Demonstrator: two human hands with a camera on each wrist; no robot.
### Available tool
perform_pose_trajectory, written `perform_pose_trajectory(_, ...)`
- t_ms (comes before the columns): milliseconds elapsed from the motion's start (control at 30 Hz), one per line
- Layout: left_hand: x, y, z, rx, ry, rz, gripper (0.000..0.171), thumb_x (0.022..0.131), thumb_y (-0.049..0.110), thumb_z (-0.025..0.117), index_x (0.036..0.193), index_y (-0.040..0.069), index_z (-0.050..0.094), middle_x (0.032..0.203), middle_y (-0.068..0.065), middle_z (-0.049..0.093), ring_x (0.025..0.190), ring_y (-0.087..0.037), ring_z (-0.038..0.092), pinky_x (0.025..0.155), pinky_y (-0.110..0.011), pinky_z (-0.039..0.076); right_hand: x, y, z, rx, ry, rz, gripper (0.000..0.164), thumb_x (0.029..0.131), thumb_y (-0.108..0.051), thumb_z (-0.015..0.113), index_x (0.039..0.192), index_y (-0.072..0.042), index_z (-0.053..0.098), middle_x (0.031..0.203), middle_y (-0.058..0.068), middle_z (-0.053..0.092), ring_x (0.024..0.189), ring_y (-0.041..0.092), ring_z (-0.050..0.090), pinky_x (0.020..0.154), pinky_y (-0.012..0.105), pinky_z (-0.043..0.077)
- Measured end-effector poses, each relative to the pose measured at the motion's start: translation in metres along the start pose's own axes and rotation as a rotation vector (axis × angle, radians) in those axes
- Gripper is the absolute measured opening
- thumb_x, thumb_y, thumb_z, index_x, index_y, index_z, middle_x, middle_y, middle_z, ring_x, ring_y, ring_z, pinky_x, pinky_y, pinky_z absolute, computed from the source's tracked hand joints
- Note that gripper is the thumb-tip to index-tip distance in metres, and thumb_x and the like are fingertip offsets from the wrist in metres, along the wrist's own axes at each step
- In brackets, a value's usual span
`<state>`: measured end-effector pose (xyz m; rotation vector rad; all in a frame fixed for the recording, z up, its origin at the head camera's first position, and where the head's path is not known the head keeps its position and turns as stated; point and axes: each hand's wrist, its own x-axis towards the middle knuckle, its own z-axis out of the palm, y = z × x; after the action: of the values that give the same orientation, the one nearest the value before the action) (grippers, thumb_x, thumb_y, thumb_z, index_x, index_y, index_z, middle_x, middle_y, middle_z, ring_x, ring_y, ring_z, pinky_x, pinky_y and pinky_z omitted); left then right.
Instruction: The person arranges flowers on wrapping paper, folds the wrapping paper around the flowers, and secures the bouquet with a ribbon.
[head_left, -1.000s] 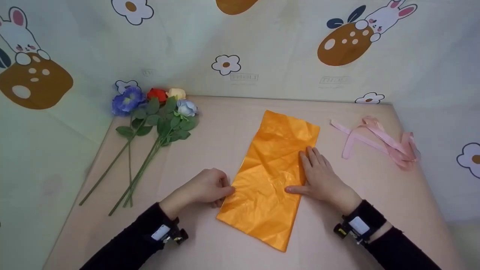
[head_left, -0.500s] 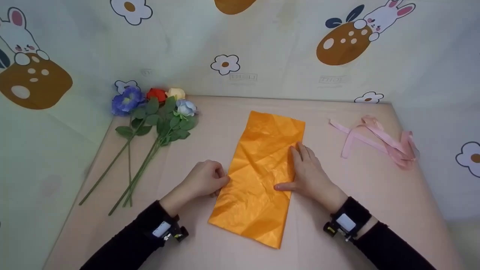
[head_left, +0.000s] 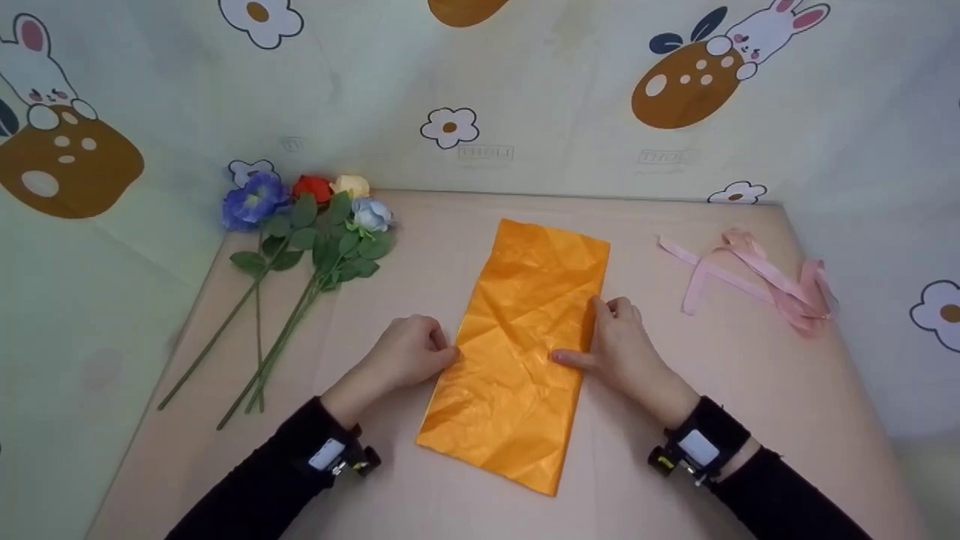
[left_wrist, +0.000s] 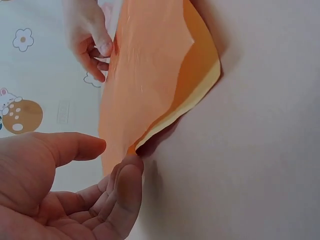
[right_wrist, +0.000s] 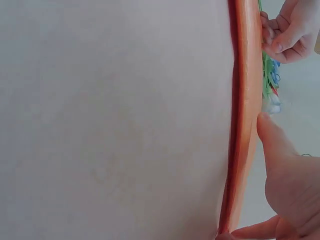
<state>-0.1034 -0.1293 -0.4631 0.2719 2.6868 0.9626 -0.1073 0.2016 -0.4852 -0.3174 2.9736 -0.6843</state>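
Note:
A creased, folded sheet of orange wrapping paper (head_left: 517, 352) lies lengthwise between my hands, its layers parted along one edge in the left wrist view. My left hand (head_left: 411, 351) holds its left edge, thumb above and curled fingers at the border (left_wrist: 131, 153). On the opposite side, my right hand (head_left: 626, 352) grips the right edge. The right thumb (right_wrist: 267, 132) reaches over the top face while the other fingers bend at the edge, their tips partly hidden. From the right wrist, the paper's folded side (right_wrist: 245, 110) looks thick and rounded.
Several artificial flowers (head_left: 300, 240) with long green stems lie at the table's left. A loose pink ribbon (head_left: 757, 277) lies at the right. Behind the table (head_left: 360, 465) hangs a printed cloth (head_left: 555, 97) with rabbits and flowers.
The wrapping paper first slid left with both hands, then stayed nearly in place. My right fingers, straighter before, are now bent at its right edge, and the right thumb has shifted slightly up.

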Motion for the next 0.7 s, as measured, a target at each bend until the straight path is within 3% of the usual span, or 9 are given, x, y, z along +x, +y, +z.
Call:
perform_pose_trajectory(133, 0.0004, 0.0007, 0.0033, -0.023, -0.026, -0.017, 0.019, 0.088, 0.025, 0.075, 0.074, 0.013, 0.068, 0.064, 0.003, 0.062, 0.059, -0.015, 0.057, 0.056, -0.027, 0.046, -0.0003, 0.0027, -0.0028, 0.041, -0.017, 0.016, 0.1, 0.084, -0.059, 0.08, 0.146, 0.011, 0.046, 0.111, 0.021, 0.055, 0.094, 0.03, 0.054, 0.086, 0.044, 0.052)
perform_pose_trajectory(333, 0.0001, 0.0027, 0.0081, -0.145, -0.075, -0.075, 0.021, 0.091, 0.027, 0.074, 0.078, 0.013, 0.067, 0.058, 0.001, 0.064, 0.051, -0.014, 0.061, 0.05, -0.025, 0.048, -0.0011, 0.0042, -0.0076, 0.129, -0.043, 0.003, 0.071, 0.09, -0.044, 0.079, 0.136, 0.006, 0.058, 0.11, 0.019, 0.062, 0.091, 0.026, 0.058, 0.078, 0.039, 0.052)
perform_pose_trajectory(500, -0.0011, 0.0045, 0.0085, -0.315, -0.117, -0.111, 0.025, 0.094, 0.03, 0.073, 0.082, 0.011, 0.062, 0.055, 0.0, 0.058, 0.048, -0.015, 0.057, 0.049, -0.024, 0.045, -0.0003, 0.0023, -0.008, 0.212, -0.04, -0.007, 0.068, 0.091, -0.037, 0.079, 0.137, 0.009, 0.058, 0.11, 0.016, 0.064, 0.095, 0.025, 0.057, 0.08, 0.036, 0.05)
perform_pose_trajectory(700, -0.0011, 0.01, 0.0033, -0.525, -0.138, -0.066, 0.028, 0.098, 0.024, 0.07, 0.08, 0.01, 0.054, 0.056, 0.0, 0.053, 0.049, -0.017, 0.053, 0.048, -0.025, 0.042, 0.001, -0.0015, -0.0064, 0.328, -0.088, 0.016, 0.07, 0.092, -0.035, 0.078, 0.143, 0.006, 0.054, 0.118, 0.016, 0.065, 0.094, 0.022, 0.062, 0.085, 0.036, 0.052)
